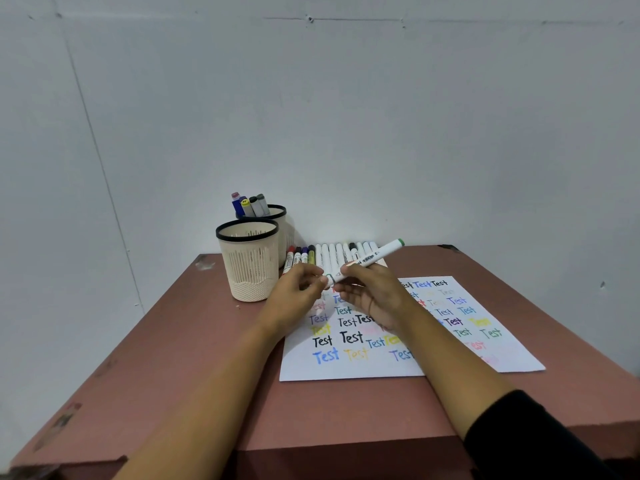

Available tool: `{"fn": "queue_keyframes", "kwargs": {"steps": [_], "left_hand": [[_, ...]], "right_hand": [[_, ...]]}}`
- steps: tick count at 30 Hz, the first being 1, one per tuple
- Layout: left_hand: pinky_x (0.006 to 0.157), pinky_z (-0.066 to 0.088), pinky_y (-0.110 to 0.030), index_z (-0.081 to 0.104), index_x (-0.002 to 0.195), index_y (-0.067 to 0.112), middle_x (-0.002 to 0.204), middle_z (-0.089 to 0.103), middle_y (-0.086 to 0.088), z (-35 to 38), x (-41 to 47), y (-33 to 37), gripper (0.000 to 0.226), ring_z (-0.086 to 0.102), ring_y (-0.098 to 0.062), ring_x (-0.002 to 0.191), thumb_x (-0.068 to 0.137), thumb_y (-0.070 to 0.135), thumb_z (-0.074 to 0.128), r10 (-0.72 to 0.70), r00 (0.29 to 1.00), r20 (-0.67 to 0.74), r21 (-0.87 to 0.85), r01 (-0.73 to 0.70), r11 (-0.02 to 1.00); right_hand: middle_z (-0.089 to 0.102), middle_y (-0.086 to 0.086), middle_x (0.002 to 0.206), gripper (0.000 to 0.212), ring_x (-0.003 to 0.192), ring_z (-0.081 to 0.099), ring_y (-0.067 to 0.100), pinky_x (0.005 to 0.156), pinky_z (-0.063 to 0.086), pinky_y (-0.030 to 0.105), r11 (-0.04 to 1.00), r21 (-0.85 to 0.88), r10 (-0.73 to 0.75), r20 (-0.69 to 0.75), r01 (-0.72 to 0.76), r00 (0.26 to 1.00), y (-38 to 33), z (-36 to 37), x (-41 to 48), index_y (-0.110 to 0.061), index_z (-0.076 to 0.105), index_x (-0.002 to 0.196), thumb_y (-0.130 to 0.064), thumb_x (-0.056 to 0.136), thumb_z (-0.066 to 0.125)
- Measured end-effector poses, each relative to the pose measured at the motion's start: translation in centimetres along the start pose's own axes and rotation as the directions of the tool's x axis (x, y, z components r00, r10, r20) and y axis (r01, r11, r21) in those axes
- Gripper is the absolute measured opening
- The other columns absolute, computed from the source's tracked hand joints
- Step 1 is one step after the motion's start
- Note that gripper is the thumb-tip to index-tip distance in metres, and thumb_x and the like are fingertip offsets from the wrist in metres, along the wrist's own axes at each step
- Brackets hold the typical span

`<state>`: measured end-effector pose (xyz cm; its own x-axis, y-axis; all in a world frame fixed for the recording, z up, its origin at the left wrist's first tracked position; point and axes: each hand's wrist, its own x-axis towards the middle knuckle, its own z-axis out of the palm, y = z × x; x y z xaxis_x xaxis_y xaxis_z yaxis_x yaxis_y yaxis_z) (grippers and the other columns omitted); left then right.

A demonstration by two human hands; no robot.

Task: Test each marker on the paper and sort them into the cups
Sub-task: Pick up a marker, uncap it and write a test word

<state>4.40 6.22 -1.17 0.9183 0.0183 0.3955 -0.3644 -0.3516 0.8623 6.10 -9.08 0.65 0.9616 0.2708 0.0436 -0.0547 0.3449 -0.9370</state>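
My right hand (372, 292) grips a white marker (375, 257) with a green end, held slanted above the paper (450, 355). My left hand (298, 294) pinches the marker's lower end, at the cap. The paper lies on the table and is covered with the word "Test" in many colours. A row of markers (332, 256) lies along the paper's far edge. A near cream cup (248, 261) with a black rim looks empty. Behind it a second cup (282, 216) holds several markers (249, 204).
The reddish-brown table (207, 358) stands against a pale wall, with the cups at its back left. Its front edge runs below my forearms. A black sleeve (530, 438) covers my right upper arm.
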Motion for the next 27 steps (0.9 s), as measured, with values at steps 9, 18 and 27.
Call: {"fn": "queue_keyframes", "kwargs": {"steps": [9, 18, 27], "left_hand": [[0.048, 0.040, -0.021, 0.054, 0.082, 0.013, 0.067, 0.060, 0.000, 0.2, -0.5, 0.6, 0.012, 0.044, -0.012, 0.051, 0.093, 0.018, 0.054, -0.043, 0.996, -0.074, -0.138, 0.032, 0.990], [0.055, 0.042, -0.024, 0.052, 0.082, 0.007, 0.067, 0.060, 0.001, 0.7, -0.7, 0.7, 0.013, 0.048, -0.010, 0.056, 0.092, 0.013, 0.055, 0.047, 0.994, -0.103, -0.064, -0.054, 0.996], [0.054, 0.048, -0.020, 0.059, 0.084, 0.013, 0.069, 0.062, -0.003, 1.3, -0.2, 1.7, 0.006, 0.055, -0.010, 0.058, 0.090, 0.014, 0.058, -0.117, 0.979, -0.166, -0.331, 0.056, 0.942]], "right_hand": [[0.067, 0.011, 0.074, 0.007, 0.061, 0.065, 0.012, 0.057, 0.055, 0.018, 0.992, 0.125, 0.018, 0.072, -0.027, 0.997, 0.3, -0.1, 0.2, 0.003, 0.063, 0.093, -0.001, 0.090, 0.058], [0.068, 0.011, 0.070, 0.011, 0.060, 0.066, 0.013, 0.056, 0.056, 0.020, 0.987, 0.149, 0.049, 0.093, -0.063, 0.994, 0.5, -0.3, 0.3, 0.006, 0.062, 0.095, -0.002, 0.089, 0.059], [0.070, 0.010, 0.073, 0.011, 0.061, 0.067, 0.013, 0.059, 0.056, 0.021, 0.981, 0.189, 0.024, 0.067, -0.036, 0.998, 0.4, 0.2, 0.6, 0.001, 0.064, 0.095, -0.008, 0.089, 0.061]]}}
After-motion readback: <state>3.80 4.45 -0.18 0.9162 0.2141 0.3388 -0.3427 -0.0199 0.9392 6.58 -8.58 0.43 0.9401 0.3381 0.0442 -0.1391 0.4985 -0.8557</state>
